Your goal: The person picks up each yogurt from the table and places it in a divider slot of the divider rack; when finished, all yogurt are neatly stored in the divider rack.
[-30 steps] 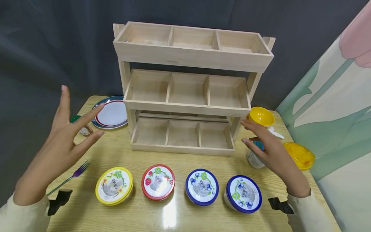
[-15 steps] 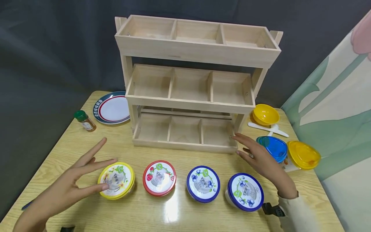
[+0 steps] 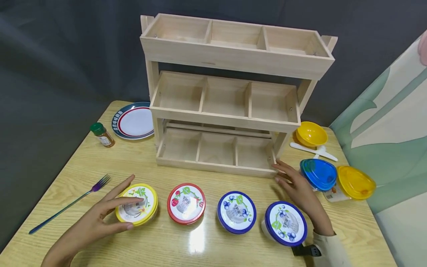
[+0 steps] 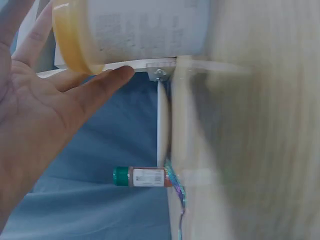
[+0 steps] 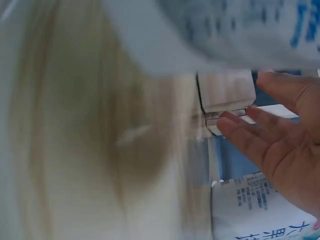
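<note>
A tub with a yellow-rimmed lid (image 3: 149, 213) stands at the front left of the table. Over its near left side lies my left hand (image 3: 96, 222), fingers extended and overlapping the lid; in the left wrist view the straight fingers (image 4: 102, 90) are beside the lid's yellow rim. To its right stand a red-lidded tub (image 3: 186, 204) and two blue-lidded tubs (image 3: 237, 213) (image 3: 286, 223). My right hand (image 3: 300, 189) hovers behind the rightmost tub, fingers loosely bent, fingertips near the bottom right corner of the wooden rack (image 3: 213, 167). Nothing is in its grasp.
The rack has three tiers of compartments. Left of it are a plate (image 3: 136, 121), a green-capped spice bottle (image 3: 102, 135) and a fork (image 3: 71, 205). At right sit a yellow bowl (image 3: 311, 134), white plastic utensils (image 3: 313, 150), a blue-lidded jar (image 3: 318, 174) and a yellow-lidded jar (image 3: 355, 181).
My left hand has come down and right, from over the table's left side onto the yellow-lidded tub. My right hand has lowered slightly. The head view has shifted a little.
</note>
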Demonstrator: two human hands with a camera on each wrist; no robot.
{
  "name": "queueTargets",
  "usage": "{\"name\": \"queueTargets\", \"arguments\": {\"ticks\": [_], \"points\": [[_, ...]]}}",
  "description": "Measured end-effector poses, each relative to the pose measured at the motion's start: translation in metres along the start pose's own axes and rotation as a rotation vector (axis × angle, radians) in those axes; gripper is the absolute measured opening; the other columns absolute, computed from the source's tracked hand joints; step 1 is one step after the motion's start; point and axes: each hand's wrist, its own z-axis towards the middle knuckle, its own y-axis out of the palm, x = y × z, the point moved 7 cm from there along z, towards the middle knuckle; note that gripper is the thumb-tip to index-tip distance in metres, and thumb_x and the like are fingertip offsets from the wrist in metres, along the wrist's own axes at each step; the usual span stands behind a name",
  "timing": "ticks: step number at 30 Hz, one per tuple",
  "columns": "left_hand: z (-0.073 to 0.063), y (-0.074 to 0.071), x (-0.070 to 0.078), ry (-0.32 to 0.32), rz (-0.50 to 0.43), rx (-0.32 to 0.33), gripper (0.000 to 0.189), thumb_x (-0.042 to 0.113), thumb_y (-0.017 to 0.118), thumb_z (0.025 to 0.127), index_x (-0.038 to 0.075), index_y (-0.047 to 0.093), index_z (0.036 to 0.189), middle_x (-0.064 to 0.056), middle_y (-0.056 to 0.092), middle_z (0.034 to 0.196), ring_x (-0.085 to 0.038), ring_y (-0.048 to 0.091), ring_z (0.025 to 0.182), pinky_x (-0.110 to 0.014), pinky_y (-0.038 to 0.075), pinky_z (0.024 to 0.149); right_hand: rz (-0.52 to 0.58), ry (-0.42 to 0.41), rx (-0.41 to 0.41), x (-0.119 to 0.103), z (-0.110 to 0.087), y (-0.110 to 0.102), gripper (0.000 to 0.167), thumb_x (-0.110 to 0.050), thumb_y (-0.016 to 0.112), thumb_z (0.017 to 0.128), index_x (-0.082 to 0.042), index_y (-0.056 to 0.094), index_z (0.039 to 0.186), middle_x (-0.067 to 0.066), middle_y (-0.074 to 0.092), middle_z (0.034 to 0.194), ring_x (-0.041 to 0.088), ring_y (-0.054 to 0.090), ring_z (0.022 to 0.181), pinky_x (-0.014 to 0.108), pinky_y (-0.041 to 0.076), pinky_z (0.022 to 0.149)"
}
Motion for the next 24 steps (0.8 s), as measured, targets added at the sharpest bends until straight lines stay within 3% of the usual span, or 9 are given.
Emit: {"name": "queueTargets", "arguments": {"ticks": [4,7,9,11,13,18,21,24], "points": [[-0.002,0.005,-0.01,-0.047,-0.032,0.003,0.054,0.007,0.091,0.088,0.023,0.075,0.137,0.002,0.027,0.178,0.015,0.025,0.149,-0.014,0.045,0.099,0.05,0.011,0.024,0.006,-0.001,0.0,0.039,0.002,0.064,0.108,0.003,0.063,0.147,0.036,0.042,0.163,0.057,0.059,0.133,0.036,0.059,0.097],[-0.005,0.007,-0.018,-0.083,-0.064,0.008,0.052,0.003,0.09,0.087,0.021,0.076,0.134,-0.014,0.032,0.174,0.015,0.032,0.141,-0.015,0.049,0.093,0.07,0.028,0.036,0.01,-0.001,0.0,0.036,0.003,0.063,0.108,0.003,0.066,0.144,0.036,0.044,0.161,0.058,0.058,0.134,0.013,0.052,0.093],[-0.007,0.008,-0.022,-0.099,-0.077,0.01,0.053,0.0,0.09,0.086,0.022,0.077,0.133,-0.025,0.035,0.169,0.016,0.034,0.135,-0.014,0.049,0.092,0.067,0.044,0.05,0.012,0.0,0.0,0.034,0.002,0.062,0.108,0.002,0.067,0.142,0.035,0.045,0.161,0.058,0.054,0.138,0.008,0.046,0.094],[-0.008,0.009,-0.024,-0.09,-0.103,0.01,0.054,-0.003,0.089,0.085,0.018,0.076,0.133,-0.031,0.036,0.164,0.014,0.037,0.134,-0.012,0.048,0.094,0.052,0.067,0.071,0.014,0.0,-0.001,0.033,0.002,0.063,0.109,0.001,0.069,0.141,0.033,0.048,0.16,0.057,0.051,0.141,0.012,0.046,0.098],[-0.009,0.009,-0.025,-0.098,-0.131,0.01,0.053,-0.004,0.089,0.085,0.017,0.076,0.132,-0.029,0.038,0.162,0.014,0.037,0.135,-0.009,0.045,0.098,0.039,0.09,0.09,0.016,0.001,-0.001,0.032,0.0,0.064,0.109,0.001,0.071,0.14,0.032,0.05,0.158,0.057,0.051,0.141,0.023,0.051,0.1],[-0.011,0.01,-0.026,-0.12,-0.209,-0.014,0.051,-0.002,0.086,0.089,0.014,0.073,0.137,0.0,0.049,0.155,0.016,0.038,0.135,-0.008,0.044,0.101,0.034,0.153,0.126,0.019,0.003,-0.001,0.03,-0.002,0.065,0.108,-0.001,0.073,0.137,0.028,0.055,0.156,0.053,0.052,0.143,0.05,0.051,0.102],[-0.01,0.011,-0.024,-0.084,-0.242,-0.031,0.052,-0.006,0.084,0.09,0.01,0.071,0.138,0.012,0.054,0.148,0.01,0.046,0.133,-0.012,0.049,0.1,0.039,0.178,0.144,0.019,0.003,0.0,0.029,0.0,0.065,0.108,-0.001,0.074,0.135,0.026,0.056,0.156,0.052,0.052,0.144,0.052,0.052,0.102],[-0.01,0.011,-0.024,-0.087,-0.256,-0.036,0.052,-0.007,0.083,0.091,0.009,0.071,0.139,0.018,0.054,0.146,0.007,0.05,0.131,-0.014,0.051,0.099,0.038,0.186,0.16,0.02,0.003,0.0,0.028,0.0,0.065,0.108,-0.001,0.075,0.134,0.026,0.057,0.155,0.051,0.054,0.142,0.045,0.055,0.099]]}}
